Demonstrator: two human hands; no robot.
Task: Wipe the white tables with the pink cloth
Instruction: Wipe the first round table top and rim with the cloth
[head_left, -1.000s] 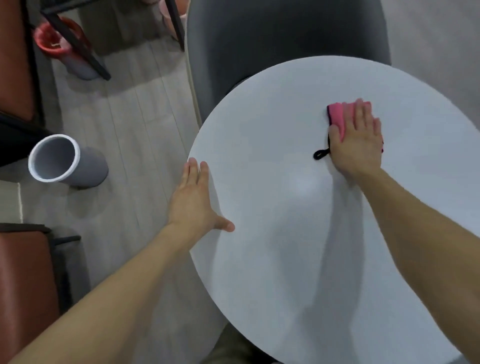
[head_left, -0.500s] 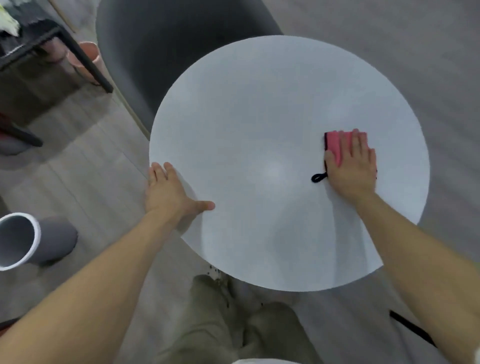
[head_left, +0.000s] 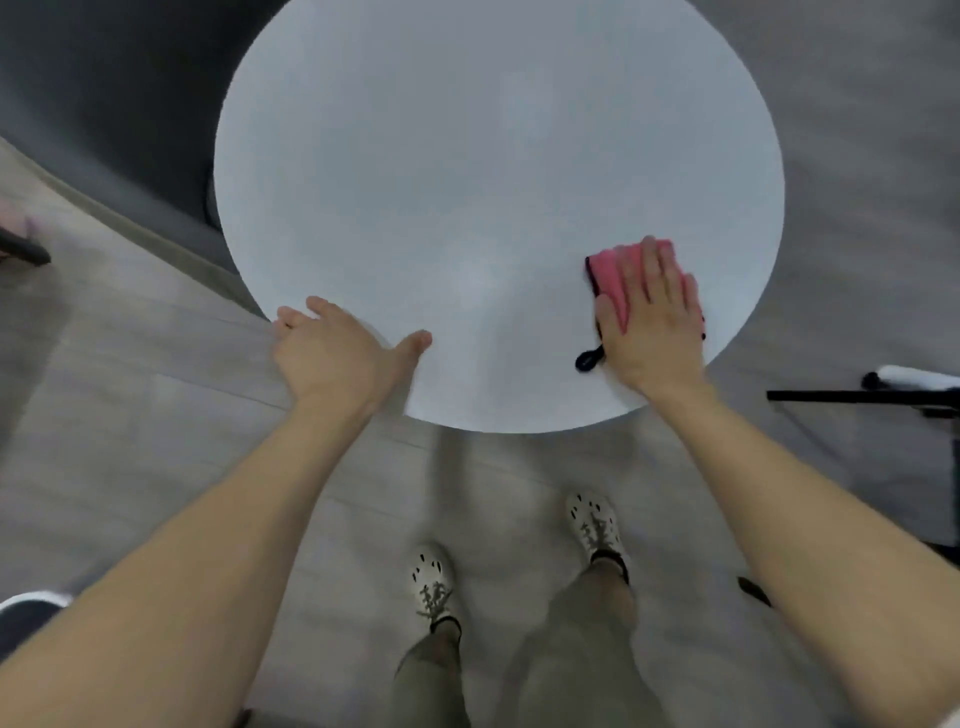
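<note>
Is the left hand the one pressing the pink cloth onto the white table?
No: the right hand lies flat on the pink cloth, while the left hand rests bare on the edge of the white table.

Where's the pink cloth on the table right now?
In the head view the pink cloth lies flat under the right hand, on the right part of the round white table, near the edge closest to the person.
</note>
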